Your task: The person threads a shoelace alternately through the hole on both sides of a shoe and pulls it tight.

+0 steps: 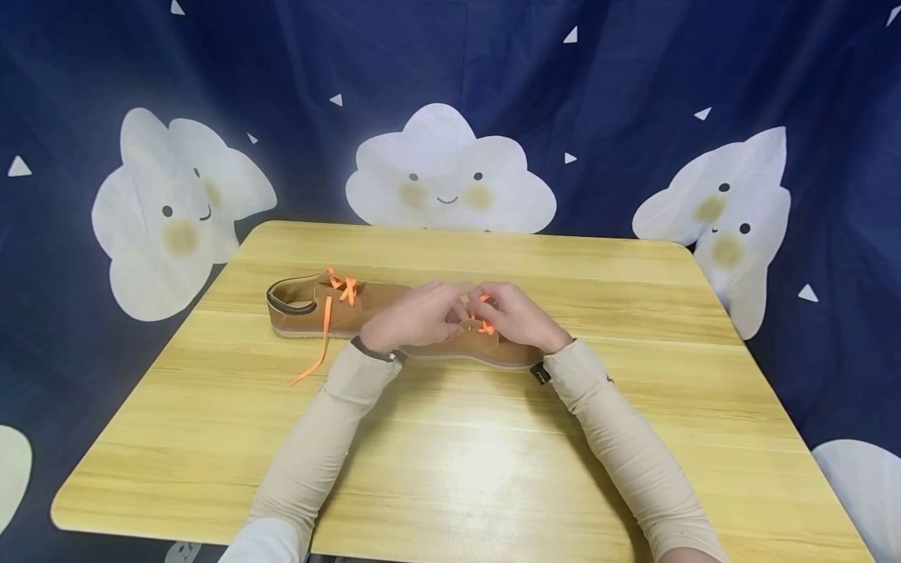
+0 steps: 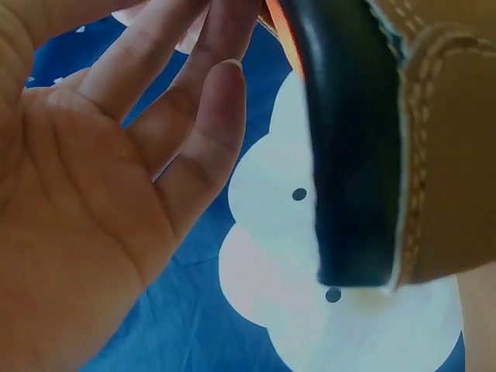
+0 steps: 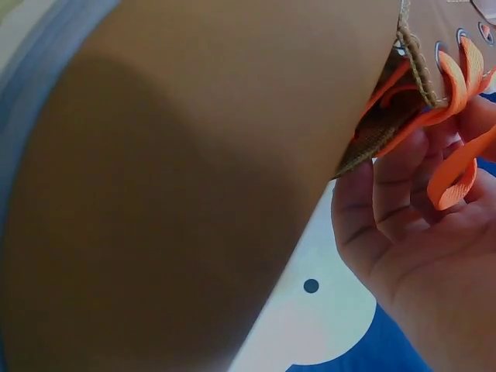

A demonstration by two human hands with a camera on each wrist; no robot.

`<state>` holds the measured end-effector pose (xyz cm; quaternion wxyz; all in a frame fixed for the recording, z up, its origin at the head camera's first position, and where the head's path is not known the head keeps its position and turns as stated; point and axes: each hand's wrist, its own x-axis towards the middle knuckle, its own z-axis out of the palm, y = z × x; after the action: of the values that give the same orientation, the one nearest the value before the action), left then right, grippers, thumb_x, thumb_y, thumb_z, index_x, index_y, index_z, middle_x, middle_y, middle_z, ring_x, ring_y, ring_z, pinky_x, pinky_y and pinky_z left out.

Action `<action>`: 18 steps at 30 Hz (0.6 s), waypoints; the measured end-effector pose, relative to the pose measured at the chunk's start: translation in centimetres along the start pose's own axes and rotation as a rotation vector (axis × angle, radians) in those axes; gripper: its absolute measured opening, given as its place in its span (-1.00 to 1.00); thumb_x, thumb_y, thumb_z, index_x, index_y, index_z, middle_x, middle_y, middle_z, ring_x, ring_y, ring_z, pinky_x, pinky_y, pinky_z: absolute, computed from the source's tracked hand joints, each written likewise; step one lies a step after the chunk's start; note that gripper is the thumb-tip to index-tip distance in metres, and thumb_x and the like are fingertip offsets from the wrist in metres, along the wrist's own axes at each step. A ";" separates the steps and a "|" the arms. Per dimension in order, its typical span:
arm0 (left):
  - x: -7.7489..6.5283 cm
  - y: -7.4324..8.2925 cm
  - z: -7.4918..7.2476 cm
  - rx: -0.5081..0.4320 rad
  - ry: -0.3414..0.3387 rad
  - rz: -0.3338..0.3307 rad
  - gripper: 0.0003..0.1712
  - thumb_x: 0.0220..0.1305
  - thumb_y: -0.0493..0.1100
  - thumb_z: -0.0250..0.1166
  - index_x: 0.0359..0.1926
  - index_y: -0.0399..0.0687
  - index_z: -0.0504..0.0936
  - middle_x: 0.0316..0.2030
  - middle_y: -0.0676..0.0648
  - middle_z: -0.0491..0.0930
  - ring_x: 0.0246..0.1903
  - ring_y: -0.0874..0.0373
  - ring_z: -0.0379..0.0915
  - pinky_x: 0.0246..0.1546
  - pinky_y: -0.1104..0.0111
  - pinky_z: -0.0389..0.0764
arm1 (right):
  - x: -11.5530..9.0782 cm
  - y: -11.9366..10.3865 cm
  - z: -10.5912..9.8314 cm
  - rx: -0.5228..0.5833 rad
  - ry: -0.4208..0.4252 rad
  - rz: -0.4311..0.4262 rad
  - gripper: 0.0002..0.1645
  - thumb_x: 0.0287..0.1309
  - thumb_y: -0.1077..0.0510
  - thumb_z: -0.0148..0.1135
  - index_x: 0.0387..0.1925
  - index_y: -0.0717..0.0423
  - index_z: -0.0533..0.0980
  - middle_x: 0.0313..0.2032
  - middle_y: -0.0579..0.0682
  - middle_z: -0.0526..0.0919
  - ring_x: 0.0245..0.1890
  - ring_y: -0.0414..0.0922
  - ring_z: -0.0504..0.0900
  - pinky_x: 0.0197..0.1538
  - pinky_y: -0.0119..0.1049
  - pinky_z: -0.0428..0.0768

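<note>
Two tan shoes with orange laces lie end to end on the table. Both my hands meet over the nearer right shoe (image 1: 468,340). My right hand (image 1: 524,317) has its fingers curled at the lacing, and an orange shoelace (image 3: 453,182) loops inside its grip in the right wrist view. From the other side my left hand (image 1: 418,315) reaches to the same lacing, beside the shoe's dark padded collar (image 2: 353,155). Its lower fingers are bent, but its thumb and index tips leave the left wrist view, so any hold there is hidden.
To the left stands the other tan shoe (image 1: 317,317), toe toward my left hand, with a loose orange lace end (image 1: 326,336) trailing onto the wooden table (image 1: 479,461). Behind the table hangs a dark blue curtain (image 1: 464,55) with white clouds.
</note>
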<state>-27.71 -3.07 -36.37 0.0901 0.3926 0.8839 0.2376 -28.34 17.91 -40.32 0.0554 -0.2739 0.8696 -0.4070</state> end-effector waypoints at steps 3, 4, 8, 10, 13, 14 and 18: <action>0.0 -0.1 0.0 0.022 0.004 0.005 -0.63 0.25 -0.34 0.41 0.04 -0.03 0.57 -0.24 -0.03 0.75 -0.25 0.17 0.64 -0.20 0.32 0.66 | 0.0 0.0 -0.2 0.015 -0.034 0.001 -0.78 0.53 0.18 0.10 -0.25 0.17 0.60 -0.41 0.02 0.64 -0.53 -0.19 0.56 -0.46 -0.36 0.57; -0.1 -0.1 0.0 0.035 0.012 0.005 -0.68 0.25 -0.32 0.40 0.00 -0.03 0.58 -0.27 -0.02 0.72 -0.29 0.18 0.60 -0.24 0.34 0.63 | -0.1 0.0 -0.3 0.030 -0.048 0.000 -0.79 0.52 0.20 0.11 -0.25 0.18 0.61 -0.40 0.04 0.64 -0.51 -0.18 0.56 -0.44 -0.36 0.57; -0.3 0.8 0.2 0.132 0.067 -0.018 -0.88 0.27 -0.20 0.43 -0.27 -0.01 0.61 -0.41 0.03 0.54 -0.42 0.20 0.42 -0.37 0.39 0.48 | -0.2 0.1 -0.6 0.084 -0.091 -0.001 -0.79 0.50 0.21 0.14 -0.23 0.21 0.65 -0.38 0.07 0.65 -0.47 -0.14 0.55 -0.38 -0.36 0.57; -0.4 1.6 0.4 0.202 0.074 -0.039 -0.78 0.29 -0.11 0.43 -0.43 0.02 0.56 -0.52 0.08 0.45 -0.51 0.23 0.34 -0.47 0.41 0.41 | -0.2 0.2 -0.7 0.096 -0.097 0.004 -0.79 0.50 0.22 0.13 -0.22 0.21 0.66 -0.37 0.07 0.65 -0.45 -0.13 0.55 -0.35 -0.36 0.57; -0.3 2.6 1.0 0.308 0.064 -0.083 -0.64 0.33 -0.05 0.38 -0.56 0.05 0.46 -0.65 0.12 0.25 -0.64 0.27 0.20 -0.63 0.42 0.29 | -0.3 0.4 -0.8 0.096 -0.102 0.014 -0.77 0.50 0.23 0.11 -0.22 0.19 0.67 -0.34 0.04 0.66 -0.42 -0.16 0.56 -0.30 -0.35 0.58; -0.3 2.9 1.2 0.341 0.053 -0.096 -0.63 0.36 -0.08 0.34 -0.58 0.05 0.44 -0.68 0.13 0.20 -0.67 0.27 0.16 -0.66 0.42 0.26 | -0.3 0.5 -0.9 0.105 -0.107 0.017 -0.77 0.50 0.23 0.11 -0.22 0.19 0.67 -0.33 0.04 0.67 -0.40 -0.17 0.58 -0.28 -0.35 0.60; -0.3 3.5 1.8 0.405 0.057 -0.148 -0.68 0.35 -0.24 0.25 -0.55 0.05 0.42 -0.68 0.13 0.13 -0.71 0.29 0.08 -0.72 0.44 0.21 | -0.5 0.7 -1.6 0.115 -0.121 0.011 -0.78 0.49 0.18 0.15 -0.18 0.18 0.69 -0.24 0.06 0.74 -0.28 -0.17 0.65 -0.15 -0.27 0.68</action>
<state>-24.63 -0.60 -36.17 0.0016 0.3296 0.9423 0.0589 -28.71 19.60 -39.81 0.1256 -0.2893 0.8415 -0.4386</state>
